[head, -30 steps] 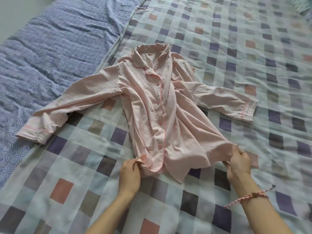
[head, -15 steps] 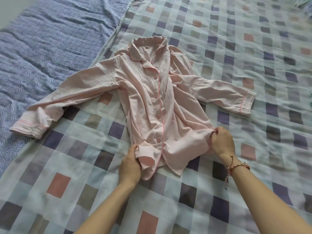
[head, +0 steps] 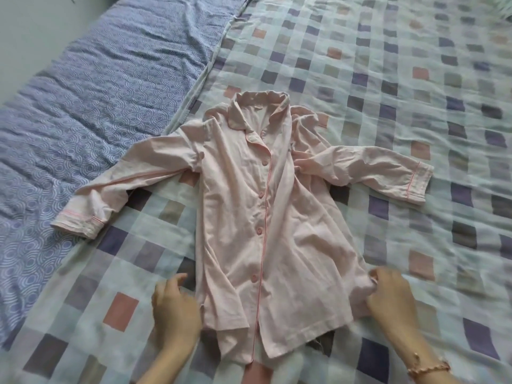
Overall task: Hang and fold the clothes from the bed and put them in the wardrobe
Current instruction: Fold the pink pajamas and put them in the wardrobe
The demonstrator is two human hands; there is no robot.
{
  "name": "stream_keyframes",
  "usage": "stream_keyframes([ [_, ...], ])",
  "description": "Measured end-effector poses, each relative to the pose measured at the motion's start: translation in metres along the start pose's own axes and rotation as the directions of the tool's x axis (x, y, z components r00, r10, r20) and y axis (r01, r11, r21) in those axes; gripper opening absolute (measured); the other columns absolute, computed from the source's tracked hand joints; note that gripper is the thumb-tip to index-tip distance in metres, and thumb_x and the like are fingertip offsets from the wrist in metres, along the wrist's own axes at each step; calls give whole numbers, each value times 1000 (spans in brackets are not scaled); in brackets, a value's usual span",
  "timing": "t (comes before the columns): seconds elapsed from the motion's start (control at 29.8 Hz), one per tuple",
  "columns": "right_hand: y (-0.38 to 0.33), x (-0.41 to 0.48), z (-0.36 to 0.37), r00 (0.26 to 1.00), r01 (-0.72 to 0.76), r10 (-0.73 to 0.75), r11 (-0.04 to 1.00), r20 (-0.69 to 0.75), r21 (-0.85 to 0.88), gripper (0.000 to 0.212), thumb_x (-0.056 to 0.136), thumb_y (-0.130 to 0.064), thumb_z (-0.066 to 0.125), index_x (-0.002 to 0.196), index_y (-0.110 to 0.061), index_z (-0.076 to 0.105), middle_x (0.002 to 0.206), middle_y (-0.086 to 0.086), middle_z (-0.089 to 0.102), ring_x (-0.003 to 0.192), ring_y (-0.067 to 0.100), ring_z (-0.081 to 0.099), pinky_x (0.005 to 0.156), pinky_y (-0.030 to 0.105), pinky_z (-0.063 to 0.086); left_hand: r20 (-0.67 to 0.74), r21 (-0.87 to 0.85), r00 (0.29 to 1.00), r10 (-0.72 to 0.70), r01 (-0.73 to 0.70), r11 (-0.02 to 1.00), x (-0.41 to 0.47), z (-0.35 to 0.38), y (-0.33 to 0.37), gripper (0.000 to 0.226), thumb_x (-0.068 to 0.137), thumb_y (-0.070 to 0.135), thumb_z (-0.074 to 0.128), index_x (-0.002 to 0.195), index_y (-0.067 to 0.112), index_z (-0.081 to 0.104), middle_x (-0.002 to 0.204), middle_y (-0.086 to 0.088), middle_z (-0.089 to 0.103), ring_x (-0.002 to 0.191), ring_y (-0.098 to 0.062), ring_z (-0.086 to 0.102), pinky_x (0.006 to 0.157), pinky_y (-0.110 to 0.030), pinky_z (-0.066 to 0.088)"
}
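A pale pink button-up pyjama shirt (head: pixel 266 217) lies front up on the checked bedspread (head: pixel 388 79), collar away from me, both sleeves spread out sideways. My left hand (head: pixel 174 309) sits at the shirt's lower left hem, fingers loosely curled, touching the edge of the cloth; whether it holds the hem I cannot tell. My right hand (head: pixel 390 295) grips a bunch of fabric at the lower right hem. A red braided bracelet (head: pixel 428 368) is on my right wrist.
A blue patterned sheet (head: pixel 83 120) covers the left part of the bed, next to the checked bedspread. The shirt's left cuff (head: pixel 79 220) lies over the seam between the two. A pale wall shows at the top left corner.
The shirt body is now pulled straighter and flatter toward me. My left hand has let go of the folded hem and sits beside it. My right hand has moved down and outward with the hem.
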State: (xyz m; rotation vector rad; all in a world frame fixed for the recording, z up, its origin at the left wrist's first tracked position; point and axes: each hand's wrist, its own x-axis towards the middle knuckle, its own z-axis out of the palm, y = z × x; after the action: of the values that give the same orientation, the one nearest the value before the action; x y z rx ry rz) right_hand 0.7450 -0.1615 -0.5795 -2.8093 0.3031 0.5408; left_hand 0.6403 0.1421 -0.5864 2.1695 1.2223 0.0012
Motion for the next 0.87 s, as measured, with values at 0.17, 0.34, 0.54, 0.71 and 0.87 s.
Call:
stream_keyframes([
  [0.17,-72,6,4,940,336,-342,907,-23,254,25,84,1,49,103,-9,61,98,-1,55,93,14,49,80,18,31,21,-157,966,259,-252,955,11,22,65,25,90,-2,45,103,8,63,105,-2,55,105,-21,52,86,-23,36],
  [0.34,-120,43,-3,924,330,-379,865,60,379,25,90,-5,44,106,-11,62,98,-2,63,80,8,57,63,9,40,9,-178,952,307,-300,937,65,25,114,28,90,-1,43,108,6,64,112,-8,60,110,-25,52,92,-25,38],
  [0.54,-168,115,-35,873,460,-485,851,44,253,27,91,-3,43,111,-7,61,120,7,61,109,19,56,90,24,43,83,113,817,571,-577,809,157,22,168,33,88,-1,43,114,7,63,118,-12,61,116,-31,48,99,-37,35],
  [0.71,-219,199,-56,862,505,-507,859,-2,83,31,93,-5,42,121,-9,54,123,11,57,110,24,53,84,27,40,347,404,598,723,-791,460,235,38,226,45,91,0,36,131,18,48,134,0,50,126,-20,39,96,-31,27],
  [0.87,-277,279,-62,760,648,-640,736,112,-193,61,88,5,43,143,-19,32,152,2,24,123,27,47,94,33,40,551,431,429,715,-881,196,304,66,281,55,94,4,40,144,22,29,150,1,31,128,-22,42,99,-39,38],
])
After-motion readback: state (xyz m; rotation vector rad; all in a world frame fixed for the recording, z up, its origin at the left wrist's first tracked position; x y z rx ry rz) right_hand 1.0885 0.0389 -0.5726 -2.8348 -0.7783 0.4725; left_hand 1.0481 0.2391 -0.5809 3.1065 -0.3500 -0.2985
